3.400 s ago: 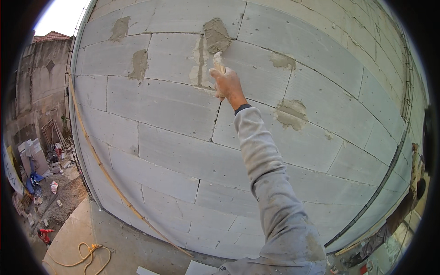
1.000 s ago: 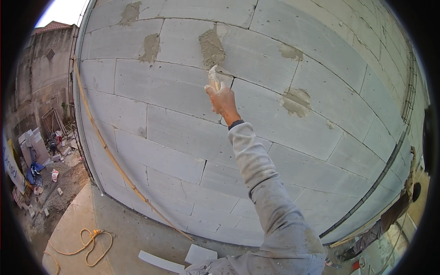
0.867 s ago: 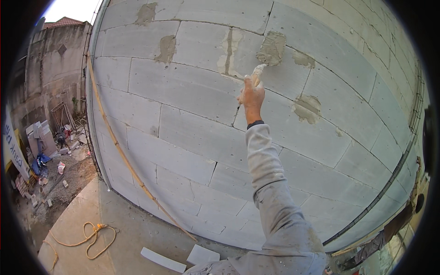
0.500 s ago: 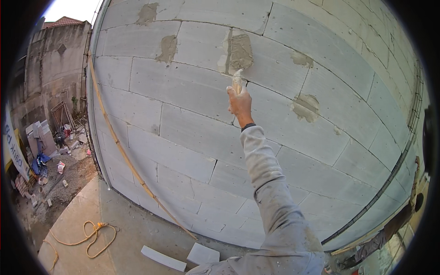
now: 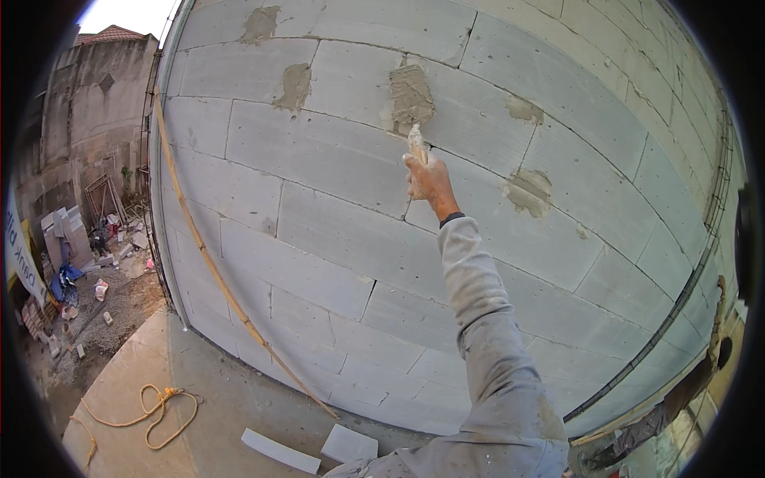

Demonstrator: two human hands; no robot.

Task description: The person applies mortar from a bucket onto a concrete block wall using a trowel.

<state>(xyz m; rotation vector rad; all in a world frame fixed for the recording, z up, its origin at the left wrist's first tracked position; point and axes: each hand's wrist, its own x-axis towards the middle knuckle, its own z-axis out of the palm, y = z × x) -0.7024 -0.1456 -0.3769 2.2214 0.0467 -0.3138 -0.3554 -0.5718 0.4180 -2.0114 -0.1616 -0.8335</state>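
My right hand is closed around the handle of a mortar-caked trowel, arm stretched up and forward. The trowel reaches the lower end of a rough, wet-looking mortar patch on the wall of pale grey blocks. I cannot make out the blade apart from the mortar. Other mortar smears lie on the wall: one to the left, one at the upper left, one to the right and a thin one above that. My left hand is out of the picture.
A bamboo pole leans against the wall's left part. On the concrete floor lie a yellow rope and two block pieces. Rubble spreads beyond the floor's left edge. A dark strip runs along the wall at right.
My right hand has moved slightly right and down with the trowel. The mortar patch above it now looks rougher and covers the groove and pale margin on its left.
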